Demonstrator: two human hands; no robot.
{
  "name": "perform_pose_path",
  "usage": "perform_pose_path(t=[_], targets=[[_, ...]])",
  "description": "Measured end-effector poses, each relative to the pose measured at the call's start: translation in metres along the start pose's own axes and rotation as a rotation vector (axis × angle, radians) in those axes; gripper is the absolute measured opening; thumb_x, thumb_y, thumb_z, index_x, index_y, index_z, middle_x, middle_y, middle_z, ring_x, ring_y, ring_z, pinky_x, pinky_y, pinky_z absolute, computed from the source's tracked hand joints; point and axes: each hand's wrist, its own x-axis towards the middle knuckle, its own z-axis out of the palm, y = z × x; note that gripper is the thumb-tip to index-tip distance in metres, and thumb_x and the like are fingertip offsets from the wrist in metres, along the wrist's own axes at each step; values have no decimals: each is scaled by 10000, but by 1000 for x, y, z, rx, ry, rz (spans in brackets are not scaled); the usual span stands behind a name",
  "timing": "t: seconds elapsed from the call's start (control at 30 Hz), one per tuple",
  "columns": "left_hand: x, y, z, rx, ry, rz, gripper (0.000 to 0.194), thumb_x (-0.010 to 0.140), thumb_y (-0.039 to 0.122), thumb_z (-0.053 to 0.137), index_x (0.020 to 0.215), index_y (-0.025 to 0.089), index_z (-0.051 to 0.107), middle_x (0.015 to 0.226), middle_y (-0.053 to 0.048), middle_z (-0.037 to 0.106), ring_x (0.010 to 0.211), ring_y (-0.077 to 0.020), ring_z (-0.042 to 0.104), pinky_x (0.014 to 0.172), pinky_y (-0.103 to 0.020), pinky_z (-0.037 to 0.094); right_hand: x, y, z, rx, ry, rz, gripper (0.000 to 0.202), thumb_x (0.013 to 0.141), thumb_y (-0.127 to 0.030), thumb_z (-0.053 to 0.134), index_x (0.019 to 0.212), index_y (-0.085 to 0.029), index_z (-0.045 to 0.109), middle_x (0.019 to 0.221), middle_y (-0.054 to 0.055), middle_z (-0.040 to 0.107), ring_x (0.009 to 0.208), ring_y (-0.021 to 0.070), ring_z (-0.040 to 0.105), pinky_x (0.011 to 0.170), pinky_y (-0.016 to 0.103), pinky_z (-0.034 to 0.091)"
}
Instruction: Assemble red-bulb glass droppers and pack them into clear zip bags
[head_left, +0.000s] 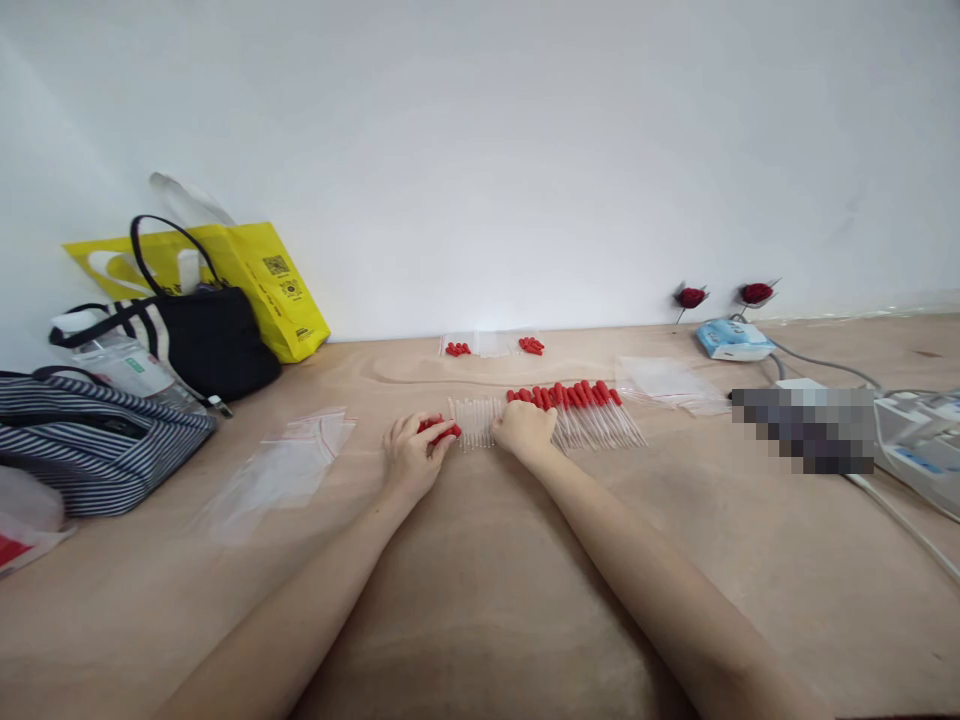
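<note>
Several thin white sticks lie side by side between my hands. My left hand is at their left end, its fingers closed around small red pieces. At the right end of the plain sticks is my right hand, its fingers pressed together; what they pinch is hidden. Right of it lies a row of white sticks with red tips, and the hand covers part of that row. Farther back, clear bags lie flat with small red pieces at both sides.
Clear zip bags lie to the left, and more plastic bags to the right. A yellow bag, a black bag and a striped bag stand at left. At right are a blue tissue pack, cables and a power strip.
</note>
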Motion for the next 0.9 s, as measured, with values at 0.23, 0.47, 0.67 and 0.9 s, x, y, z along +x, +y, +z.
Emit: perform_pose_path(t=[0.23,0.47,0.67,0.9], targets=[[-2,3,-5,-107,88,16,159,795,305,548,895,259,663,863,-28,634,842,-197,542,788,-350,388,1,1,-2,12,-1,2,245,741,-275,450,784,-135,646,838,132,663,786,232,609,778,388,297],[-6,17,-12,-138,159,46,171,818,311,512,894,242,648,828,-33,636,860,-201,546,804,-346,390,-7,24,-18,17,95,-74,280,799,-288,386,795,-127,615,850,127,652,819,230,589,759,352,320],[-10,31,-14,-241,120,111,172,830,260,476,912,210,619,852,-35,642,849,-187,559,808,-344,407,-30,91,-17,243,275,-491,210,856,-232,350,829,-129,532,781,84,610,700,165,549,624,257,357],[-25,63,-12,-331,-231,276,104,780,203,520,829,205,612,776,-9,657,762,-175,570,753,-347,411,-58,143,-12,158,278,-838,312,844,-98,335,1111,-143,492,838,78,594,749,160,520,729,309,348]])
